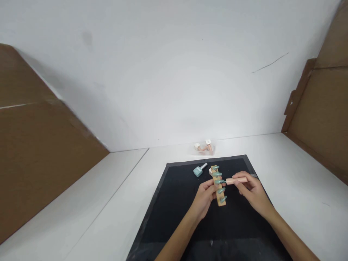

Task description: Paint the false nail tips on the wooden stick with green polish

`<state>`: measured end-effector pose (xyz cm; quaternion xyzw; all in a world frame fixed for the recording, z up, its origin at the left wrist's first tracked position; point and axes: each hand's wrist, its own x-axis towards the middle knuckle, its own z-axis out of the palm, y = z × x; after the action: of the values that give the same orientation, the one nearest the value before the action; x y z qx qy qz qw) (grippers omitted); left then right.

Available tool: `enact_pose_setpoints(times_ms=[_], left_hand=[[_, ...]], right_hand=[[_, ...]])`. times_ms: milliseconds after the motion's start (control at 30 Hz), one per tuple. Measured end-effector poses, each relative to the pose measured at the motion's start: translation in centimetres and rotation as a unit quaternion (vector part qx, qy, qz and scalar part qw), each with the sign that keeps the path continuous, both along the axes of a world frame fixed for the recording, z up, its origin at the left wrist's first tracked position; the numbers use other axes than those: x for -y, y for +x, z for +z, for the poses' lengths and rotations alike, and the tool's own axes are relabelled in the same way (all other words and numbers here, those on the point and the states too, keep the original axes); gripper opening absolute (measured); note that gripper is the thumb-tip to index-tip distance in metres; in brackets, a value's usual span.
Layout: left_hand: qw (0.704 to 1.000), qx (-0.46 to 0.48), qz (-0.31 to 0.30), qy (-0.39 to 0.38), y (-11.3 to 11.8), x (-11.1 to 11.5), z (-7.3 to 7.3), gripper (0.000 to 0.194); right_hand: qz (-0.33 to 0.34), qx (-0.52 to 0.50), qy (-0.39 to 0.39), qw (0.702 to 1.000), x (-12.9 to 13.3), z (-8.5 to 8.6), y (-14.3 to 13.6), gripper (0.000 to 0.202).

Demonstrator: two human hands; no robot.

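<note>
My left hand [204,195] grips a light wooden strip [221,202] that carries several false nails [221,190] painted blue-green, standing out to its right side. Between the fingers of my right hand [251,190] is a pink-handled nail polish brush [236,180], held level. Its thin tip points left and meets the middle nail, or lies very close to it. Beyond the strip, a blue-green nail polish bottle [198,171] with a silver cap lies on its side. A small white object [210,171] is partly hidden behind the strip.
A black mat [174,210] lies under my hands on the white table [130,188]. Past its far edge, a clear tray [202,152] holds white-and-pink items. Brown cardboard panels [40,145] [323,108] stand left and right, and a white wall [174,72] rises behind.
</note>
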<state>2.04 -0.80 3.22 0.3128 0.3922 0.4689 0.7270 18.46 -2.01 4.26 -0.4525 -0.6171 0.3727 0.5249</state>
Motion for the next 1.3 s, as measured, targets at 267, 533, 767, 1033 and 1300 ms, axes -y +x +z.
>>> enact_pose_setpoints(times_ms=[267,533,767,1033,1300], left_hand=[[1.0,0.01,-0.003,0.002,-0.5,0.1,0.1,0.03],[1.0,0.011,0.0,0.005,-0.6,0.0,0.0,0.032],[0.999,-0.018,-0.016,0.033,-0.3,0.0,0.0,0.032],[0.998,-0.022,-0.028,0.044,-0.3,0.1,0.0,0.034],[0.999,-0.015,-0.019,0.037,-0.6,0.1,-0.1,0.034]], right_hand=[[-0.057,-0.012,-0.004,0.998,0.1,0.8,-0.1,0.016],[-0.033,-0.074,-0.026,0.996,0.2,1.0,-0.2,0.019],[0.048,-0.031,-0.03,0.998,0.6,1.8,-0.4,0.022],[0.046,-0.018,-0.036,0.998,0.5,1.6,-0.3,0.015],[0.004,-0.035,-0.047,0.998,0.2,1.3,-0.3,0.013]])
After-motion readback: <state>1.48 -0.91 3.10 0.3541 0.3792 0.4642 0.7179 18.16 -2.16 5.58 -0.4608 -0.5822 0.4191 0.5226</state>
